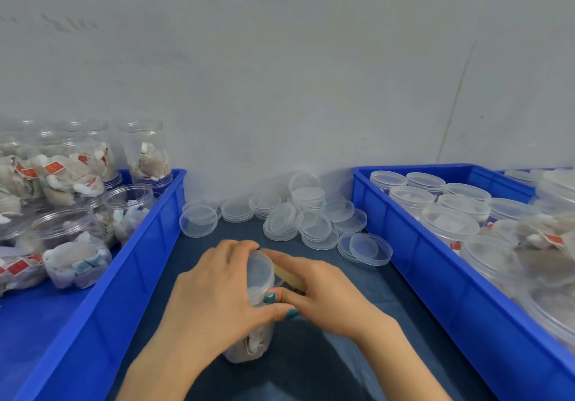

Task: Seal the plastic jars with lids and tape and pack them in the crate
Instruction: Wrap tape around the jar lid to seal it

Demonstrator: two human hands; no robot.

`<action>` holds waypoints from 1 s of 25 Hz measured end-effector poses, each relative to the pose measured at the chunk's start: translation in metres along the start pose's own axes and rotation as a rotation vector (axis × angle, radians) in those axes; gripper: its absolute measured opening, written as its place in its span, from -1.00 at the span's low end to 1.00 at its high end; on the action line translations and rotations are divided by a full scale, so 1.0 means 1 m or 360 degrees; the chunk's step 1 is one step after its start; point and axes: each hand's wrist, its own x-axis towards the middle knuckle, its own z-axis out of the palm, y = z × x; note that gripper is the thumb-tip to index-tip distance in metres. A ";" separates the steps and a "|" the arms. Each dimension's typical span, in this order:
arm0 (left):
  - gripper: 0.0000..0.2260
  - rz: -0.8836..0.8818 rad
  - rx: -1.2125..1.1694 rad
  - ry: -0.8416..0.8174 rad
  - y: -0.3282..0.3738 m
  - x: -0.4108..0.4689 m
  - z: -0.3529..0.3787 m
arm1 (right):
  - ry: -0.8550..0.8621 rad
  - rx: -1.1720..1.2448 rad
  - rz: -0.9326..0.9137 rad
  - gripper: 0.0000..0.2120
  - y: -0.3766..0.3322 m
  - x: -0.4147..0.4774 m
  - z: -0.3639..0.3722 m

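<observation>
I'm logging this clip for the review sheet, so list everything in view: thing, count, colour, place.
left crate: one, blue, left of the mat.
open jars: count unclear, clear, filled with pale sachets, no lids, in the left crate.
right crate: one, blue, right of the mat.
lidded jars: count unclear, clear, in the right crate.
loose lids: a heap, count unclear, clear, at the back of the mat by the wall.
mat: one, dark blue, between the crates.
held jar: one, clear, lid on, centre of the mat.
tape roll: one, tan, mostly hidden, against the held jar.
hands: left hand on the held jar, right hand on the tape roll.
</observation>
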 end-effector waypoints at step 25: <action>-0.40 0.0296 -0.0546 -0.0067 -0.035 0.014 -0.004 | 0.0315 -0.1019 -0.0557 -0.52 0.004 0.004 -0.005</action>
